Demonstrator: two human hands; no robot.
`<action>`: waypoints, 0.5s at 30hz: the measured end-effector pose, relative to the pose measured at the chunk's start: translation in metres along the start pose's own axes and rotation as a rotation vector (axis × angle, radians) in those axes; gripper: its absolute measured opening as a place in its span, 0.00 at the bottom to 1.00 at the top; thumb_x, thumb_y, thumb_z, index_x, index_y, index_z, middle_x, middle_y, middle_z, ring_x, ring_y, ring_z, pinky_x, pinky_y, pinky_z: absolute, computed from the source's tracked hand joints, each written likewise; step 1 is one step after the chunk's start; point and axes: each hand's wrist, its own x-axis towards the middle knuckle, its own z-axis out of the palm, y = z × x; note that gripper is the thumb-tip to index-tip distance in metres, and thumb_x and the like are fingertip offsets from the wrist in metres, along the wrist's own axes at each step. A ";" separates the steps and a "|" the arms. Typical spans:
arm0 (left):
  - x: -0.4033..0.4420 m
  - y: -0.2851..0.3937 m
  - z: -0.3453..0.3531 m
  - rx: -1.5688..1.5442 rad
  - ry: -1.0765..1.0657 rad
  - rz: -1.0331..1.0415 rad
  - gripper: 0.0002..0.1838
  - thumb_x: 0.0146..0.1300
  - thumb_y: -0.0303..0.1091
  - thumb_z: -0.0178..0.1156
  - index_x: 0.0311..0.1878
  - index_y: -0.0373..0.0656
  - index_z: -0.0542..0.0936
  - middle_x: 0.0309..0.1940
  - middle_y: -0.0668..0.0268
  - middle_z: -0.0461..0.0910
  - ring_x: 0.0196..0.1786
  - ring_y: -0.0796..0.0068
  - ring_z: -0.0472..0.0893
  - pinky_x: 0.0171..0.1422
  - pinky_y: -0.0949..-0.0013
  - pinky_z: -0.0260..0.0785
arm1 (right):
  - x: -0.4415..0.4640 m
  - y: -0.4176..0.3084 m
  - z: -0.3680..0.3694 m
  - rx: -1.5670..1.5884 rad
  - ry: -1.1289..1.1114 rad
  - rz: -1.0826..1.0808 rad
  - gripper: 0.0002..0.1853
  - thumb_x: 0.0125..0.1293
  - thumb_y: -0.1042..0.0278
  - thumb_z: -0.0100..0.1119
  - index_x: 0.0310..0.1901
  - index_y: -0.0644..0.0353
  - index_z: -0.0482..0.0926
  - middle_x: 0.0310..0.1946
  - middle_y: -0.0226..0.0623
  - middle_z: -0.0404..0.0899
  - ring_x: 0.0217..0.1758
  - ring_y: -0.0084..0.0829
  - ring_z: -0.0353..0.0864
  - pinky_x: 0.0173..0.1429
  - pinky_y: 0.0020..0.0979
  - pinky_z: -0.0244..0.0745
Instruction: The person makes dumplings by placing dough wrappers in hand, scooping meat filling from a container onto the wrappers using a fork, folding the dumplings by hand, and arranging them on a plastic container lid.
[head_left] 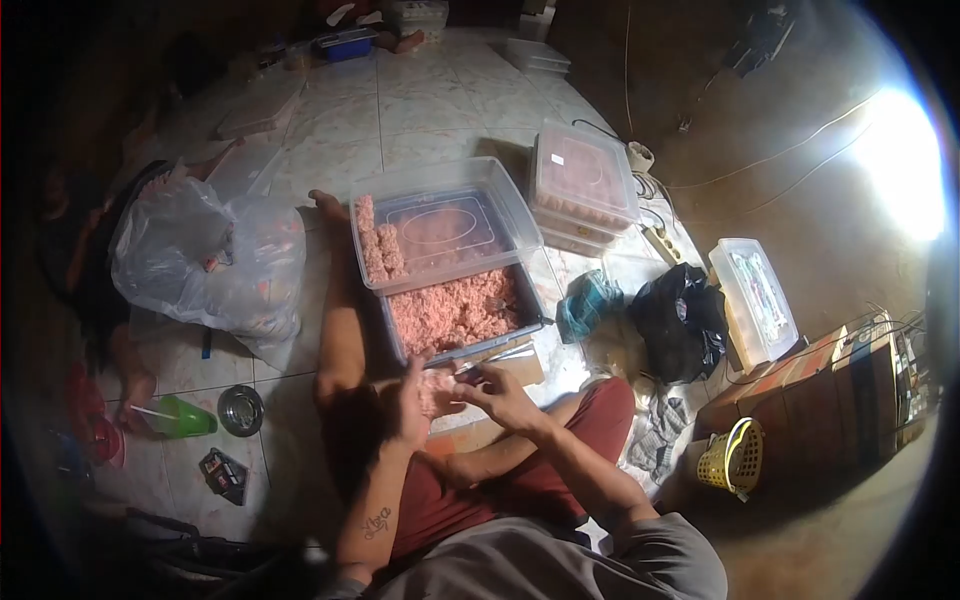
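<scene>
Perhaps the crumbly pink lump (434, 392) cupped in the left hand (409, 402), near the tray (530, 300), could shed onto the maroon trousers (602, 412) if the right hand (503, 397), its grip unclear, presses too hard.

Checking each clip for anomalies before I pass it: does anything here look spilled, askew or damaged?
Nothing stands out as odd, and I see no clear spill or damage. The clear plastic box sits over the far part of the dark tub, but that leaves the pink crumbly mixture exposed in front, so it looks deliberate.
</scene>
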 end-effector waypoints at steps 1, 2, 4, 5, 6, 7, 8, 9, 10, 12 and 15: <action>0.004 -0.007 -0.002 0.152 -0.014 0.094 0.42 0.76 0.69 0.42 0.78 0.44 0.61 0.62 0.51 0.79 0.56 0.56 0.84 0.58 0.52 0.81 | 0.000 -0.015 -0.002 0.123 -0.134 0.116 0.18 0.71 0.66 0.68 0.58 0.67 0.81 0.50 0.33 0.85 0.51 0.22 0.80 0.53 0.27 0.77; 0.002 -0.005 -0.010 0.152 -0.016 0.097 0.42 0.76 0.69 0.42 0.78 0.44 0.61 0.62 0.51 0.79 0.56 0.56 0.84 0.58 0.52 0.81 | 0.000 -0.023 -0.001 0.120 -0.134 0.113 0.18 0.71 0.66 0.68 0.58 0.67 0.81 0.50 0.33 0.85 0.51 0.22 0.80 0.53 0.27 0.77; -0.025 0.040 0.016 -0.166 -0.256 0.006 0.44 0.76 0.66 0.45 0.81 0.42 0.53 0.69 0.52 0.73 0.64 0.59 0.79 0.60 0.53 0.80 | -0.004 -0.035 0.000 0.495 -0.228 -0.028 0.19 0.72 0.66 0.68 0.59 0.67 0.80 0.49 0.31 0.85 0.52 0.20 0.80 0.54 0.26 0.77; -0.027 0.055 0.014 -0.090 -0.398 -0.084 0.45 0.74 0.66 0.51 0.81 0.43 0.54 0.71 0.53 0.70 0.66 0.57 0.78 0.62 0.53 0.79 | -0.006 -0.052 -0.004 0.487 -0.276 -0.080 0.18 0.72 0.66 0.67 0.58 0.68 0.80 0.49 0.32 0.84 0.52 0.20 0.80 0.54 0.28 0.77; -0.022 0.044 0.004 -0.010 -0.376 -0.082 0.34 0.76 0.57 0.53 0.75 0.44 0.67 0.65 0.55 0.76 0.62 0.60 0.80 0.65 0.55 0.77 | -0.001 -0.059 -0.008 0.368 -0.306 -0.086 0.18 0.72 0.66 0.68 0.57 0.69 0.79 0.49 0.33 0.84 0.51 0.20 0.80 0.53 0.27 0.77; -0.010 0.032 -0.010 0.691 -0.410 0.227 0.30 0.74 0.49 0.59 0.72 0.43 0.71 0.64 0.57 0.77 0.62 0.63 0.80 0.62 0.57 0.78 | 0.002 -0.068 -0.008 0.230 -0.250 -0.112 0.17 0.72 0.66 0.67 0.55 0.70 0.79 0.46 0.31 0.83 0.49 0.19 0.79 0.52 0.27 0.77; 0.001 0.019 -0.022 1.388 -0.405 0.543 0.26 0.72 0.41 0.64 0.69 0.42 0.74 0.63 0.58 0.77 0.63 0.66 0.79 0.60 0.58 0.79 | 0.002 -0.081 -0.005 0.091 -0.193 -0.135 0.17 0.73 0.66 0.66 0.54 0.71 0.79 0.43 0.30 0.83 0.47 0.19 0.79 0.50 0.27 0.76; 0.007 0.006 -0.030 1.384 -0.405 0.544 0.26 0.72 0.41 0.64 0.69 0.42 0.74 0.63 0.58 0.77 0.63 0.66 0.79 0.60 0.58 0.79 | 0.002 -0.078 -0.004 0.087 -0.193 -0.132 0.17 0.73 0.66 0.66 0.54 0.71 0.79 0.43 0.30 0.83 0.47 0.19 0.79 0.50 0.27 0.76; 0.011 -0.007 -0.037 1.391 -0.274 0.671 0.20 0.67 0.39 0.68 0.59 0.43 0.80 0.54 0.61 0.82 0.54 0.65 0.83 0.55 0.61 0.79 | 0.003 -0.071 -0.002 0.146 -0.094 -0.139 0.17 0.74 0.64 0.65 0.55 0.70 0.80 0.40 0.29 0.81 0.43 0.20 0.78 0.48 0.26 0.75; 0.012 -0.007 -0.033 1.387 -0.137 0.800 0.14 0.62 0.37 0.72 0.49 0.44 0.86 0.44 0.64 0.87 0.46 0.64 0.87 0.50 0.64 0.79 | 0.003 -0.053 -0.004 0.198 0.003 -0.146 0.18 0.75 0.61 0.64 0.56 0.69 0.80 0.36 0.27 0.80 0.40 0.20 0.77 0.45 0.25 0.74; 0.010 0.004 -0.025 0.993 -0.025 0.698 0.08 0.60 0.32 0.71 0.42 0.43 0.86 0.38 0.65 0.86 0.41 0.63 0.86 0.43 0.60 0.77 | -0.013 -0.009 -0.006 0.184 0.177 -0.112 0.17 0.80 0.55 0.55 0.49 0.63 0.82 0.29 0.25 0.76 0.32 0.16 0.70 0.36 0.22 0.65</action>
